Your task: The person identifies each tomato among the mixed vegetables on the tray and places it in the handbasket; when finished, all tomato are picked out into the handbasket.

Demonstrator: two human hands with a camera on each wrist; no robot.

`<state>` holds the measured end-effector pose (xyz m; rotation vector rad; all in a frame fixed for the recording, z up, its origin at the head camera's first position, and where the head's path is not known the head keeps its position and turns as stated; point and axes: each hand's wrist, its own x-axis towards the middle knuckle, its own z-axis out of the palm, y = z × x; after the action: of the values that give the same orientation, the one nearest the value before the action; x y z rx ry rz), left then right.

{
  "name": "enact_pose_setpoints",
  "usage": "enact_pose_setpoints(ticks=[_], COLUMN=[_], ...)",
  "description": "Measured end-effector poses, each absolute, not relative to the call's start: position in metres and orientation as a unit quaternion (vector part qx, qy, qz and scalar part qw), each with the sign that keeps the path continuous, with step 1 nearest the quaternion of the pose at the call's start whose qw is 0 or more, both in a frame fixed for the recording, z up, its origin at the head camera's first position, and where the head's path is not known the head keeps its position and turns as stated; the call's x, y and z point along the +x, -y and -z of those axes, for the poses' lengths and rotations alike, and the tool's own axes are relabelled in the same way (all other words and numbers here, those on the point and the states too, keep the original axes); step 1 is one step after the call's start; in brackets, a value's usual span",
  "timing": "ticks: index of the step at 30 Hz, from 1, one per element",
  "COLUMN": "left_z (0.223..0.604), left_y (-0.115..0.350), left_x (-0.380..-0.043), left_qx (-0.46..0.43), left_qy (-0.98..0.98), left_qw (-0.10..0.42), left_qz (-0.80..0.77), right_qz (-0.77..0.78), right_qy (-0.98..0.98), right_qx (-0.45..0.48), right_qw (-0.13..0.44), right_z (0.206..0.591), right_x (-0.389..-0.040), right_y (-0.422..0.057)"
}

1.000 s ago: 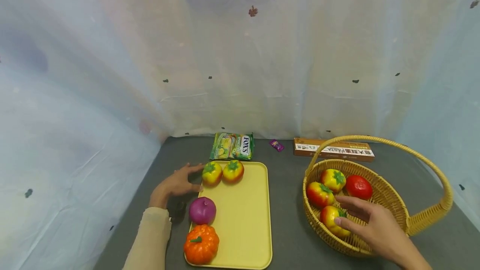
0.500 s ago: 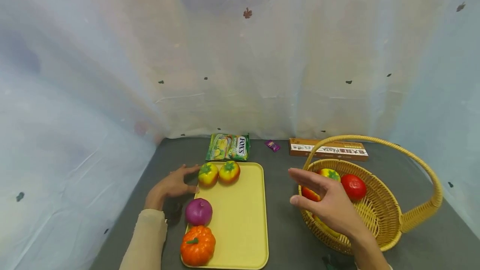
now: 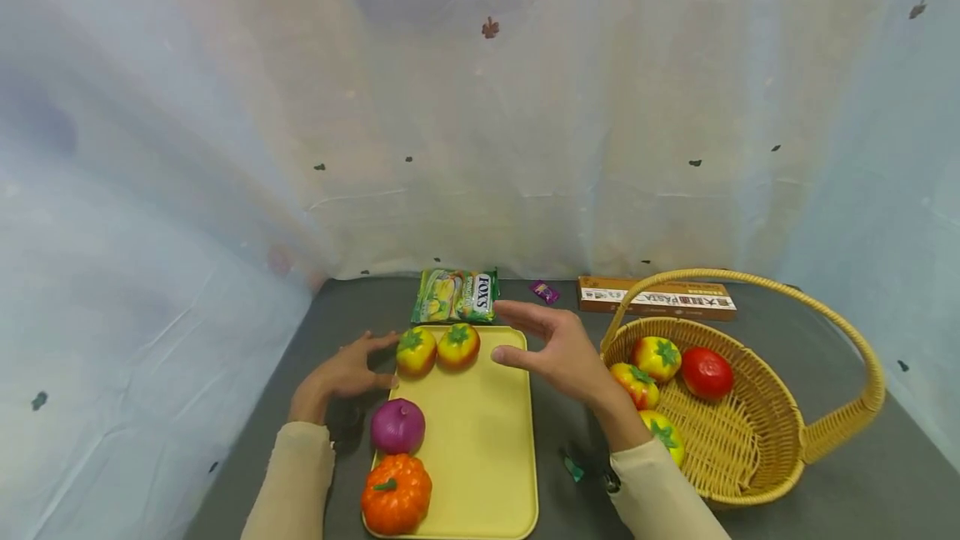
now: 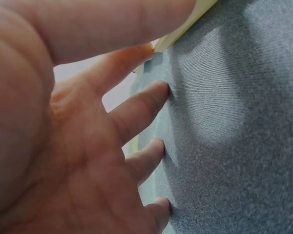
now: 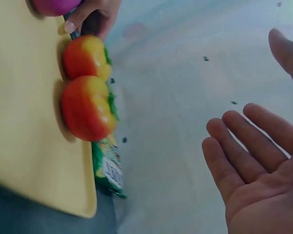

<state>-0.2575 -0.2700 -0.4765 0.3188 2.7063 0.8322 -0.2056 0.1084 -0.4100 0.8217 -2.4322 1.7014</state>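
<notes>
My left hand (image 3: 348, 369) rests beside the yellow tray (image 3: 480, 448), fingers spread; in the left wrist view its fingertips meet the grey cloth (image 4: 263, 161) and the thumb lies by the tray's rim. Two yellow-red toy persimmons (image 3: 416, 351) sit at the tray's far left corner. Nearer along that side are a purple toy onion (image 3: 398, 426) and an orange toy pumpkin (image 3: 396, 494). Above the tray's far right corner hovers my right hand (image 3: 558, 352), holding nothing, its palm and extended fingers plain in the right wrist view.
A wicker basket (image 3: 757, 465) with a tall handle stands at right, bearing several toy persimmons (image 3: 657, 358) and a red toy fruit (image 3: 707, 373). Behind lie a green FOX'S packet (image 3: 455, 295), a small purple packet (image 3: 544, 292) and a long pasta box (image 3: 656, 298).
My right hand has come out of the basket, empty, and moved left to the tray's far right corner. The left hand and the things on the tray stay in place.
</notes>
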Motion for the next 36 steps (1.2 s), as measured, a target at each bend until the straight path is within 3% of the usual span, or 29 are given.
enact_pose_setpoints(ticks=[18, 25, 36], left_z=[0.476, 0.476, 0.473], left_y=[0.269, 0.271, 0.27], left_x=[-0.254, -0.257, -0.256], left_qx=[0.104, 0.109, 0.117], left_qy=[-0.941, -0.939, -0.939], left_qw=[0.144, 0.146, 0.143], left_qz=[-0.286, -0.29, -0.29], right_qz=[-0.501, -0.445, -0.438], right_qy=[0.824, 0.858, 0.867], right_qx=[0.261, 0.246, 0.234], right_qw=[-0.047, -0.067, -0.049], right_z=[0.459, 0.469, 0.473], right_x=[-0.277, -0.277, -0.263], right_y=[-0.047, -0.04, -0.045])
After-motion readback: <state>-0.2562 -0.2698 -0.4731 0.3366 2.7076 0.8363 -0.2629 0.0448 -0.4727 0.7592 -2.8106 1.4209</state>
